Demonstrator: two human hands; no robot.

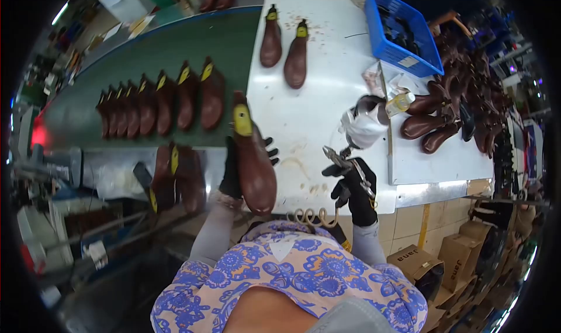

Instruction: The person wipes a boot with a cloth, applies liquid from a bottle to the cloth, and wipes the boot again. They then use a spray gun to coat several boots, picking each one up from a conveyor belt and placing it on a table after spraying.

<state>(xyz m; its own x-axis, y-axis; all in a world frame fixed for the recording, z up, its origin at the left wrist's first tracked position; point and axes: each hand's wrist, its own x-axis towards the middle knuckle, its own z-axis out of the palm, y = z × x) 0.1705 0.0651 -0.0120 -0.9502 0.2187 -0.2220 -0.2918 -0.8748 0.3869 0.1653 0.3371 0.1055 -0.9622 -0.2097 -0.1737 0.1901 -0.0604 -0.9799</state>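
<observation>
- Left hand in black glove [232, 172]: wrapped around a dark brown smooth-leather boot with yellow side panel [259, 175]; thumb side shows on one flank, fingertips on the other. Grip force: can't tell.
- Boot sits in front of the body at the near edge of the white tabletop [292, 120], toe toward the wearer.
- Right hand in black glove [357, 196]: some fingers curled around silver metal pliers [337, 158], others spread apart. Can't tell if the handles are squeezed.
- Risk: smooth leather could slide in the glove if the hold is loose; boot could drop off the edge.
- Risk: bare plier tips could scratch the leather on a careless touch.
- Risk: white-wrapped vessel [363, 128] stands just beyond the pliers; a wide right-hand swing could knock it.
- Risk: beige coiled hose [315, 217] between the forearms could snag a sleeve.
</observation>
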